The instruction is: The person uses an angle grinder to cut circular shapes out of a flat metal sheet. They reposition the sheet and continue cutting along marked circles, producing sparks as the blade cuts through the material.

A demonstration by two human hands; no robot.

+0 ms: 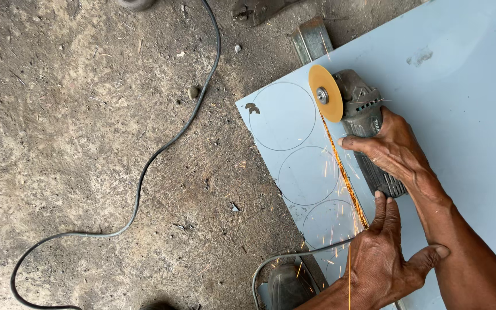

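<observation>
A pale blue metal sheet (466, 69) lies on the ground with three scribed circles (282, 116) along its left edge. My right hand (397, 150) grips a grey angle grinder (363, 109) whose yellow disc (325, 92) stands on edge against the sheet. Orange sparks (345, 178) stream back along a straight line beside the circles. Just behind the grinder's rear end, my left hand (381, 259) presses flat on the sheet with the thumb spread out.
A black cable (139, 189) snakes over the rough dirt floor (76, 115) at the left. A grey cable (294, 255) curves over the sheet's near corner by a dark object (287, 287). A metal bar (312, 39) pokes out under the sheet's far edge.
</observation>
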